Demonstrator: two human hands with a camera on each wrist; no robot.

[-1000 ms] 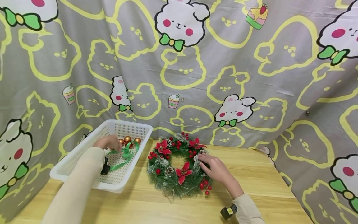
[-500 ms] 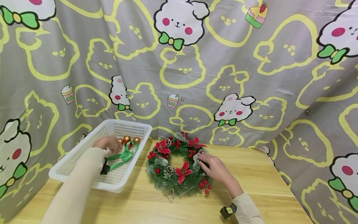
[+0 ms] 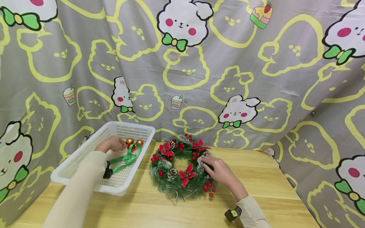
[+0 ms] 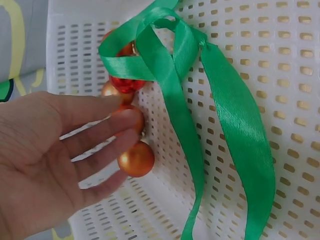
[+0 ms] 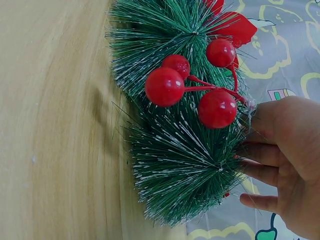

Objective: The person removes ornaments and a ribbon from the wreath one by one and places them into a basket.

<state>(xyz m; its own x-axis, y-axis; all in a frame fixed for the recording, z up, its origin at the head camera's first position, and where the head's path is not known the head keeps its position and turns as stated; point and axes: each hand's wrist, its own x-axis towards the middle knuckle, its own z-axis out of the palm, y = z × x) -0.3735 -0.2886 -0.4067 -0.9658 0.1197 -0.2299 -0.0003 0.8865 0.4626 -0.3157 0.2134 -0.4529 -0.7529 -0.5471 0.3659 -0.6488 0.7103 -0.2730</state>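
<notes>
My left hand [image 3: 112,143] reaches into a white plastic basket [image 3: 112,189] at the left. In the left wrist view its fairly straight fingers lie against several shiny gold balls [image 4: 136,159], covering part of them. Next to these lie a red ball [image 4: 127,85] and a looped, knotted green ribbon [image 4: 235,120]. My right hand [image 3: 220,172] rests on the right side of a Christmas wreath [image 3: 182,186] with loosely bent fingers. The wreath carries red poinsettias [image 3: 186,175], pine cones [image 3: 172,174] and red berries [image 5: 217,109]. Some right fingertips are hidden behind its green needles.
The basket and wreath stand side by side on a wooden table [image 3: 265,186]. A grey curtain [image 3: 196,91] with cartoon animals hangs behind and along both sides. Each wrist wears a small black device, like the one by the right sleeve [image 3: 232,215].
In the basket, my left hand has moved slightly right and away from me, onto the gold balls; the ribbon loops have settled flatter. The right hand and wreath stay put.
</notes>
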